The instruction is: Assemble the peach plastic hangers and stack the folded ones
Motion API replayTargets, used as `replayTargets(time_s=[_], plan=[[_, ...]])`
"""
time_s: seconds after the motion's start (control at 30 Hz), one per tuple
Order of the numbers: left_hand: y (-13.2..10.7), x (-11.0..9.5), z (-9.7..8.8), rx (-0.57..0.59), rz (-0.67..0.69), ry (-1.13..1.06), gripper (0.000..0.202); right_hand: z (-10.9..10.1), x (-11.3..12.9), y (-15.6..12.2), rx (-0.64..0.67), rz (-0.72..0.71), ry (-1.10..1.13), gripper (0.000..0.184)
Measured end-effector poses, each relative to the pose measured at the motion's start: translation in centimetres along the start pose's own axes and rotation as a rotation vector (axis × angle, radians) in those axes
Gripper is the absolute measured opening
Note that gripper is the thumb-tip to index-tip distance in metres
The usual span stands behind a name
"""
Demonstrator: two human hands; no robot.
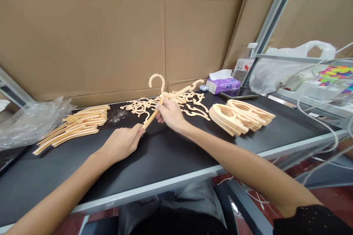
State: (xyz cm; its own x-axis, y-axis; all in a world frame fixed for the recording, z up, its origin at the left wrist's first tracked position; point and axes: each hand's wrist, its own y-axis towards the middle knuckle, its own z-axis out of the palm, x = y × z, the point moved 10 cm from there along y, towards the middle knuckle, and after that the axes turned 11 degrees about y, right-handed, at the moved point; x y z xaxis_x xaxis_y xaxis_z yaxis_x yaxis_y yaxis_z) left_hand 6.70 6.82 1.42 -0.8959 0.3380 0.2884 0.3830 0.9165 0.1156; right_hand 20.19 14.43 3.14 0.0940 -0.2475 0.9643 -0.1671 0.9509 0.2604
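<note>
Peach plastic hanger [152, 113] gripped in both hands, hook upward.

Right hand [171, 115] with fingers curled tightly around the hanger's neck; left hand [121, 143] with fingers pressed together on the lower end of its bar. Just beyond the fingers, a tangle of loose plastic hooks [180, 99] on the black table [165, 158]. Left of the fingers, stacked flat strips [82, 123]; right of them, stacked oval rings [228, 119], with a tissue pack [223, 86] and phone [238, 94] farther back.

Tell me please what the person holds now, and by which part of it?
A peach plastic hanger. The right hand grips its long straight bar just below the hook; the left hand pinches the bar's lower end.
</note>
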Motion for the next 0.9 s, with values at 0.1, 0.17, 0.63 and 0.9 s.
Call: replayTargets(time_s=[0.1, 0.17, 0.63, 0.9], plan=[[0.0, 0.0, -0.3, -0.002, -0.024, -0.018, 0.032, 0.2, 0.1, 0.0, 0.013, 0.009, 0.024, 0.017], [0.0, 0.1, -0.5, -0.015, -0.040, -0.037, 0.032, 0.3, 0.2, 0.0, 0.022, 0.011, 0.045, 0.017], [0.4, 2.7, -1.0, -0.187, -0.124, -0.522, 0.035, 0.2, 0.2, 0.6, -0.010, 0.033, 0.227, 0.012], [-0.1, 4.1, -1.3, -0.294, -0.199, -0.513, 0.033, -4.1, -1.0, 2.3, -0.225, 0.128, 0.552, 0.021]])
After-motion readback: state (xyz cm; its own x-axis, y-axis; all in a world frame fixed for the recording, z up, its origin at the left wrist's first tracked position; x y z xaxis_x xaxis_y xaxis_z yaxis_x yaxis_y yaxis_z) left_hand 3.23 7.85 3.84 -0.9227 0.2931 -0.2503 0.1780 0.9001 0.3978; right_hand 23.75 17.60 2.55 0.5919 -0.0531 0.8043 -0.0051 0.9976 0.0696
